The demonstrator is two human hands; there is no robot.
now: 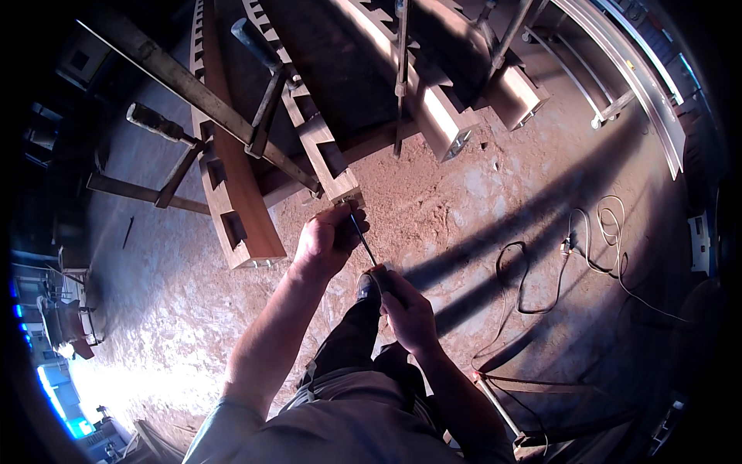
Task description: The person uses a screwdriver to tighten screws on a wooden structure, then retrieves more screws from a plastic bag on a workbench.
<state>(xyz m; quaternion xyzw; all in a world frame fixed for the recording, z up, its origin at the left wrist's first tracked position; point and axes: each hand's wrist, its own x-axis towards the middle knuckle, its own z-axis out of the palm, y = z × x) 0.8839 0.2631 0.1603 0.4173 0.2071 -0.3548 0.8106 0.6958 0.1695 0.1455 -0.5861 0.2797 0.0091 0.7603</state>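
My right hand (407, 311) is wrapped round the handle of a screwdriver (363, 242). Its thin shaft points up and left to the end of a notched wooden beam (328, 155). There my left hand (326, 238) has its fingers closed, right against the beam's end and beside the screwdriver's tip. What those fingers pinch, and where the tip sits, is hidden. To the left lies a second notched beam (246, 205). A bar clamp (270, 100) with a worn handle grips across the beam I work at.
Two more beams (444, 116) (519, 97) at the right have metal pieces in their ends. Another clamp (179, 164) juts out left. Sawdust (417, 205) covers the floor. Loose cables (603, 255) lie at the right, near a curved rail (653, 100) and a metal-legged frame (501, 410).
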